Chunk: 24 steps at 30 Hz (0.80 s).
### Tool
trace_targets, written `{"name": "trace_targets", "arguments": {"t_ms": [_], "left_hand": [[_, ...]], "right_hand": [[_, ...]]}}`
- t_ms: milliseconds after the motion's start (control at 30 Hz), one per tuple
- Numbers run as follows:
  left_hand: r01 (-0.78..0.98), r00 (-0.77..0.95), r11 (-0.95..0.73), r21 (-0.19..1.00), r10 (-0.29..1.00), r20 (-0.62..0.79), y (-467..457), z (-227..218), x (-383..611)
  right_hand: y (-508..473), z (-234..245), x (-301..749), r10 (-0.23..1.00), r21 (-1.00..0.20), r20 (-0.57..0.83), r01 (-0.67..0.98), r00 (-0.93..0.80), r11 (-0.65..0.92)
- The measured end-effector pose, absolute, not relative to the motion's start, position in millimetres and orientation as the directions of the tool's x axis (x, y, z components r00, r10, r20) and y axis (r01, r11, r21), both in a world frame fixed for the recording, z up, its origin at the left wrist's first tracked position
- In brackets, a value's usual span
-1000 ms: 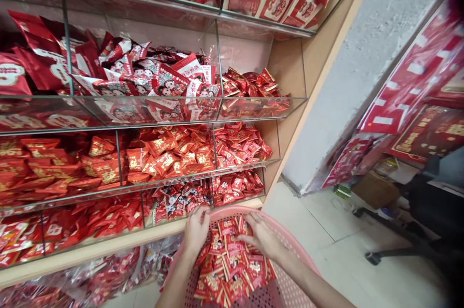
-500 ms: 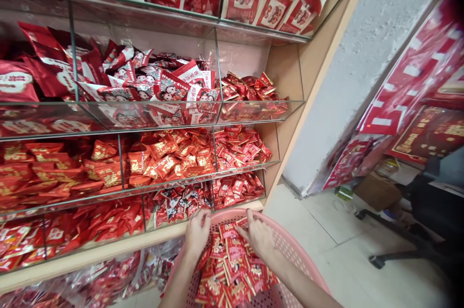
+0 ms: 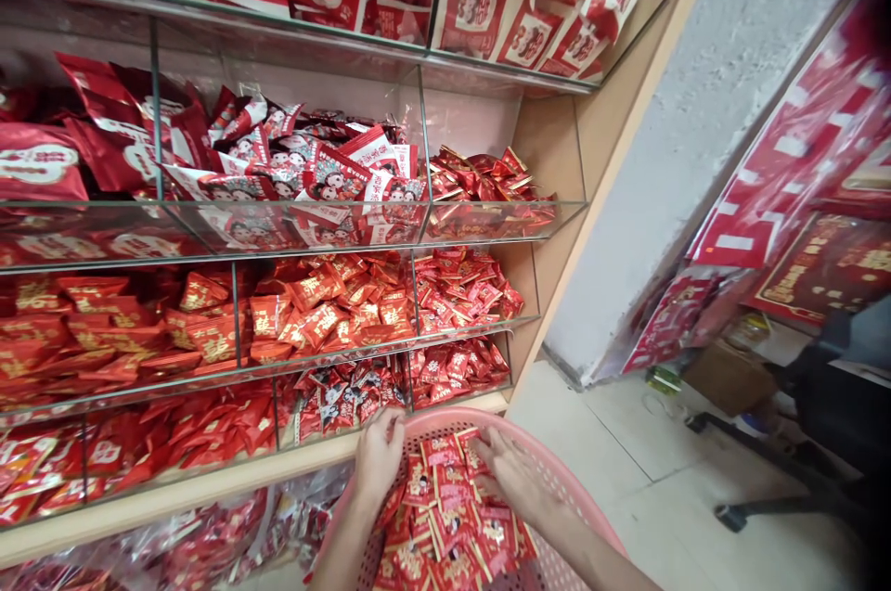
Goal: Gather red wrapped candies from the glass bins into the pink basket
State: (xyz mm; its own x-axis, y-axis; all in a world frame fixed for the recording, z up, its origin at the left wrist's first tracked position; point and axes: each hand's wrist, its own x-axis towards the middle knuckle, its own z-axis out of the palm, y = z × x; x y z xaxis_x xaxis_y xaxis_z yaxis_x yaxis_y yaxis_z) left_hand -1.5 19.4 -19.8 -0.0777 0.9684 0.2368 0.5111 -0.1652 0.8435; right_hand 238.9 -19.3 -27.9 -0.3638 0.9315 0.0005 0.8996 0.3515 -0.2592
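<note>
Since the earlier frame, we are shifting our right hand (image 3: 513,481) lower over the red packets (image 3: 451,509) inside the pink basket (image 3: 572,477), fingers spreading loosely. Our left hand (image 3: 380,452) is curling at the rim, grip unclear. We are seemingly arranging; the next move is calling for light fingertips.

Left grip (image 3: 380,452) and right grip (image 3: 511,470) — both bare human hands, slender fingers (image 3: 494,446), narrow wrists (image 3: 370,487). Left forearm (image 3: 348,540) and right forearm (image 3: 588,545) — bare to lower edge of view, slim, smooth in outline.
</note>
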Motion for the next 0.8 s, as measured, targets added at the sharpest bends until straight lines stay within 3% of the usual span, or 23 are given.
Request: {"name": "trace_targets", "arguments": {"t_ms": [233,433,533,700,800], "left_hand": [[0.503,-0.071,-0.172,0.847,0.968,0.239,20,-21,-2],[0.512,-0.062,-0.177,0.840,0.968,0.242,20,-19,-3],[0.514,-0.062,-0.182,0.838,0.967,0.248,20,-19,-3],[0.509,-0.048,-0.189,0.840,0.968,0.247,19,-18,-4],[0.495,-0.058,-0.186,0.849,0.968,0.246,18,-19,-4]], "right_hand": [[-16,-5,234,0.927,-0.260,0.007,0.895,-0.374,0.363],[-7,52,234,0.896,-0.359,0.129,0.822,-0.425,0.441],[8,97,237,0.872,-0.415,0.265,0.768,-0.411,0.488],[61,176,246,0.740,-0.245,0.545,0.769,-0.394,0.590],[107,208,245,0.714,-0.139,0.610,0.841,-0.344,0.523]]}}
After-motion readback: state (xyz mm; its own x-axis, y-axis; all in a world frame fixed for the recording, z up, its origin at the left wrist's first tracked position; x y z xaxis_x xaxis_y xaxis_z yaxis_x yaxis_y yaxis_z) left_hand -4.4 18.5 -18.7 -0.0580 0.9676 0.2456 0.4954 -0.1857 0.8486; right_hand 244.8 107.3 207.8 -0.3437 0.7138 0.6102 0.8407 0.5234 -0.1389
